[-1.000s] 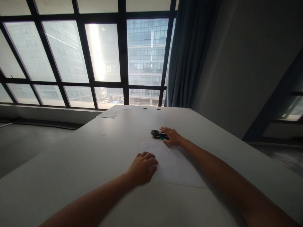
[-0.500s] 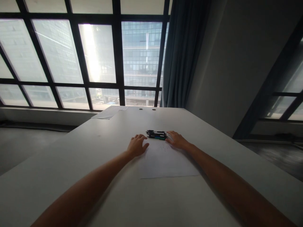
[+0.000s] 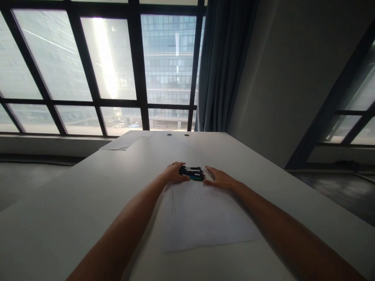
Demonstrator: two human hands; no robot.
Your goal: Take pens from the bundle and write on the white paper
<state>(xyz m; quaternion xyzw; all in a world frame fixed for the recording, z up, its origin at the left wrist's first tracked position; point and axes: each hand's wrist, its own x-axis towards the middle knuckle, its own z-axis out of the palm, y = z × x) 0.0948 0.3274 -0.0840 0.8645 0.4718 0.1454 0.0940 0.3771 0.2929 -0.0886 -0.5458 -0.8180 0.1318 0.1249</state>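
Several dark pens lie side by side in a small row on the white table, by the far edge of a sheet of paper. One of them has a blue-green barrel. My left hand is closed round their left ends, fingers on the far side and thumb on the near side, hiding those ends. At the other end of the row, my right hand rests with thumb and fingers apart, close to the pen tips. Its wrist lies beside the paper's right edge. Faint pen marks show on the sheet.
More paper sheets lie at the table's far left edge. Two dark round discs are set near the far end of the white table. Beyond stand large windows and a blue curtain.
My left hand has moved in from beside the pens and taken hold of their left ends. My right hand has opened wider at the right ends. The view has shifted slightly.
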